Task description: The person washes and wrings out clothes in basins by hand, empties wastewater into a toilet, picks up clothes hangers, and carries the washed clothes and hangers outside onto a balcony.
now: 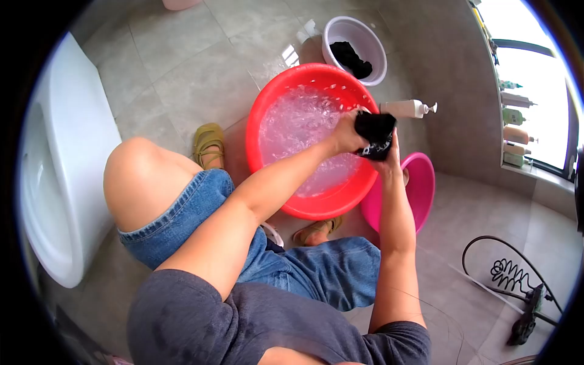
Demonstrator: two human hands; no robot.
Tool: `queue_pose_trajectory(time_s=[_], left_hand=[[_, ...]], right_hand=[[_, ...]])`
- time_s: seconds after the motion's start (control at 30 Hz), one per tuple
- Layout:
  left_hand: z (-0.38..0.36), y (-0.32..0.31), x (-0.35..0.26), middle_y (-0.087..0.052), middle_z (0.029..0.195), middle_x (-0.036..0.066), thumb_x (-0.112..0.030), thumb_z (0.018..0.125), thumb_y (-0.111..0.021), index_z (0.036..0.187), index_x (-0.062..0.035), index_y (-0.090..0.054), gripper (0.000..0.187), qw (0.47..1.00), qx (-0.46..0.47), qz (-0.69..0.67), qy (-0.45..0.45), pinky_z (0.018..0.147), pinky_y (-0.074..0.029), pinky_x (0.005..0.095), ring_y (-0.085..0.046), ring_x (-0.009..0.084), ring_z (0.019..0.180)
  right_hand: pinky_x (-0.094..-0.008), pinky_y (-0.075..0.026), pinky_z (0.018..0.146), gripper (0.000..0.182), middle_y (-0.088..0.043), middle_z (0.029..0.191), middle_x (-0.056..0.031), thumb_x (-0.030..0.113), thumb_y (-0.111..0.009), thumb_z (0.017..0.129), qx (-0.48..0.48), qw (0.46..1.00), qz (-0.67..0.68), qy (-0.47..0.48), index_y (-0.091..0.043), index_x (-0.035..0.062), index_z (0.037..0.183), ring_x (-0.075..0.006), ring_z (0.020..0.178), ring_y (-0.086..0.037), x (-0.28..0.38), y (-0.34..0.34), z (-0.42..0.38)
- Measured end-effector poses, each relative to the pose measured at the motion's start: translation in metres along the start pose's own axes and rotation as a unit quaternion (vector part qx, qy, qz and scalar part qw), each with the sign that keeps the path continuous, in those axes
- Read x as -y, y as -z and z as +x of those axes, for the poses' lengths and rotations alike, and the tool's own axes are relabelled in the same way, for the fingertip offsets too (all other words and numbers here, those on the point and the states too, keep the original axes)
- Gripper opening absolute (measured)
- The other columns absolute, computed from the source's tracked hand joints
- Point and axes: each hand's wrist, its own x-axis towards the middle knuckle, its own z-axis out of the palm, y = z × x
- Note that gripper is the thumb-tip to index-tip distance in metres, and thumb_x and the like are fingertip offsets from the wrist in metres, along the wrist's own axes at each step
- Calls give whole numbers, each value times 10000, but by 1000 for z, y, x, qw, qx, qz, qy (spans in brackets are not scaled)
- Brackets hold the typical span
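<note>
A wet-looking black cloth garment [375, 126] with white lettering is held up over the right side of a red basin [252, 131]. My left hand [348, 132] closes on its left side, while my right hand [390, 157] grips it from the right and below. Exactly what kind of garment it is cannot be made out, as it is bunched up. Below the hands, the basin holds cloudy, bubbly water [298, 128] that looks stirred.
Behind the red basin stands a pale basin [383, 58] with black cloth [351, 59] in it. A pump bottle [406, 109] is just beyond my hands, and a pink basin [426, 182] leans at the right. A white tub [91, 164] is left; a coiled black hose [510, 275] lies right.
</note>
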Motion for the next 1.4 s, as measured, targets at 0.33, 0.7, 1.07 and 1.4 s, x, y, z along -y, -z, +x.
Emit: queue_pose_trajectory(time_s=[0.33,0.7,1.07,1.4], left_hand=[[-20,-41,-38,-507,908,16,-213,723,-597,821,-218,-606,99,830,49,431,-351,782,-365,403,-473,235,942],[-33,-10,22,-478,1054,52,-210,757,-611,987,-227,-543,240,828,114,416,-357,859,-369,403,-465,234,994],[9,40,7,-507,1213,124,-85,615,-805,1411,-150,-190,1009,974,209,85,-26,946,-423,345,-506,222,1116],[17,31,-24,-452,1309,107,-814,699,-408,1287,-148,-452,890,766,81,-522,366,885,-405,643,-519,371,1102]], right_hand=[[-310,-513,695,373,-658,794,-73,349,-690,750,-61,779,-600,-172,-682,24,934,-157,756,-635,72,-138,50],[-318,-527,663,546,-662,794,-99,523,-720,694,-208,685,-697,-37,-682,22,908,-200,738,-652,58,-89,52],[-300,-506,720,435,-651,884,-81,240,-806,664,-249,721,-585,274,-602,27,983,-203,768,-635,107,-71,-8],[-379,-479,750,278,-455,768,-76,114,-680,597,299,251,-840,376,-583,107,858,-279,770,-524,76,-177,-65]])
